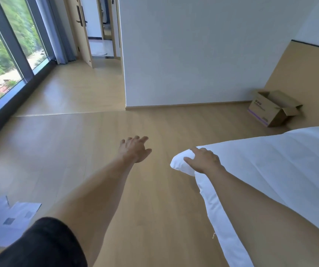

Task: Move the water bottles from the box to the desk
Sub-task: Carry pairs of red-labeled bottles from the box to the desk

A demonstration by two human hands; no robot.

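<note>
While box point(274, 107) sits far right by wall, flaps up, bottles unseen: left grip point(134, 149) spread, empty; right grip point(203, 160) flat on bed point(270, 160) corner. Walk over, crouch first.

Daylight is pouring into a bare bedroom.
The tall dark-framed window point(6, 54) is lighting the pale wooden plank floor point(77, 143), plain white wall point(203, 54) and white-sheeted bed point(282, 170).

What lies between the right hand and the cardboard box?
In the head view, only bare wooden floor separates the right hand from the cardboard box.
</note>
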